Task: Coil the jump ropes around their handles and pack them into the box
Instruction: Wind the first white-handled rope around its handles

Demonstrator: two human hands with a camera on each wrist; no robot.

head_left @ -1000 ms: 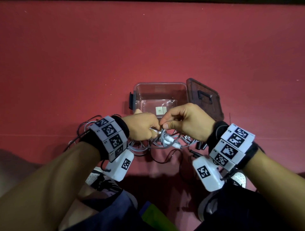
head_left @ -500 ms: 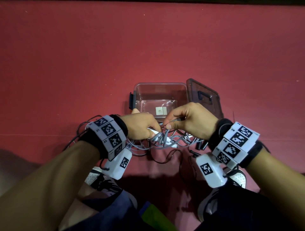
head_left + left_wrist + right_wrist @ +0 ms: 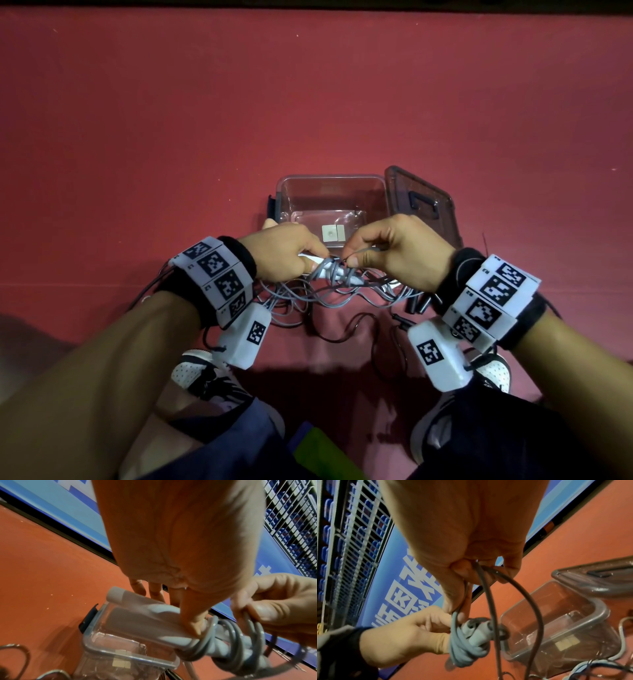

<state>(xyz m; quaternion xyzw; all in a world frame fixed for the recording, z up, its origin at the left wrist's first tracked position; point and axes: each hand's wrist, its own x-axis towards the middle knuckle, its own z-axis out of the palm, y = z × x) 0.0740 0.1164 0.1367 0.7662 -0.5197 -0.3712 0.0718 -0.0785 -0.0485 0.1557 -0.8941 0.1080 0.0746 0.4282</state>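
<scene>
Over box [image 3: 330, 186], hands on rope [image 3: 330, 274]

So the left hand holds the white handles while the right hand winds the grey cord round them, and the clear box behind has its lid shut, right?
Not quite: the clear box is open, its lid lying beside it, as the head view shows. The left hand does hold the white handles while the right hand winds the grey cord.

Grey rope [image 3: 329, 274] partly coiled round white handles [image 3: 145, 616]; clear box [image 3: 330, 202] open, unpacked.
</scene>
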